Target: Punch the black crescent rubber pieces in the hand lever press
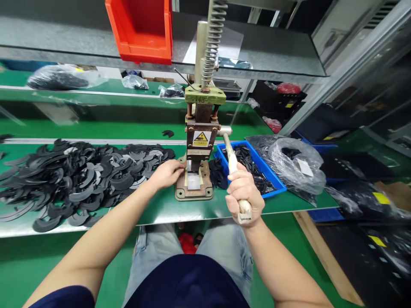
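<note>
A hand press (202, 115) with a coil spring on top and a yellow warning label stands on the green bench. My right hand (244, 194) is wrapped round its wrapped lever (230, 156), which slants down toward me. At the left side of the press base (194, 193), my left hand (167, 173) has its fingertips together beside the die; what they hold, if anything, is hidden. A pale block (193, 181) sits at the front of the base. Left of the press lies a large heap of black curved pieces (86, 175).
Right of the press is a blue tray (278, 188) of black parts, with a clear plastic bag (297, 164) beside it. Small black pieces (218, 173) lie between press and tray. A red bin (146, 47) sits on the shelf above. One curved piece (168, 133) lies behind.
</note>
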The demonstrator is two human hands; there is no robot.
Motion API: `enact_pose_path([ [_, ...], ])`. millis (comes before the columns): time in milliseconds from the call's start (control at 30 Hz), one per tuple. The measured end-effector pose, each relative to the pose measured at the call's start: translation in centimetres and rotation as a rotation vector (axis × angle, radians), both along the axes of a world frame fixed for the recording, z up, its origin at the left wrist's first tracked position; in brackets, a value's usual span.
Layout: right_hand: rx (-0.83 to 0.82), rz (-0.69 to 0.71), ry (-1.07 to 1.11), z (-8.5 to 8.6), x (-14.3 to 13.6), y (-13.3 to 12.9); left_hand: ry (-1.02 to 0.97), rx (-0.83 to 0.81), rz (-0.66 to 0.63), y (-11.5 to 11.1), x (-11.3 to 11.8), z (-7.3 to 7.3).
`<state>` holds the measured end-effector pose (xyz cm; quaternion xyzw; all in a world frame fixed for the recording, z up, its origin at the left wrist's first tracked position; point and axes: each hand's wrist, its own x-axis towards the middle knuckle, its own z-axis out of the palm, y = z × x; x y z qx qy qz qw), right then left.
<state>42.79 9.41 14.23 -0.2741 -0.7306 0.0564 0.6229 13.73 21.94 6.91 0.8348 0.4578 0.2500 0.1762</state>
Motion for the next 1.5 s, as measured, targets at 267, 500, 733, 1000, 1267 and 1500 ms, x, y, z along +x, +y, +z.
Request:
enact_pose_path([
  [267,0.028,-0.044,0.072,-1.0,-0.5,0.4,0.340,-0.024,0.243,3.8,-5.9,0.3],
  [500,0.008,-0.051,0.039,-0.5,-0.3,0.2,0.415,-0.120,0.303,3.9,-3.0,-0.6],
  [733,0.004,-0.037,0.062,-1.1,-0.4,0.4,0.075,0.015,0.295,1.2,-4.9,0.7],
  [1000,0.012,-0.055,0.091,-1.5,-0.7,0.5,-0.484,-0.411,0.175,-4.2,-3.1,1.1],
  [1267,0.030,-0.032,0.075,-1.1,-0.7,0.3,-0.687,-0.577,0.186,-1.6,1.8,-1.2],
  [1500,0.025,-0.035,0.091,-1.3,-0.7,0.4,-0.558,-0.634,0.188,0.4,3.1,-1.4],
])
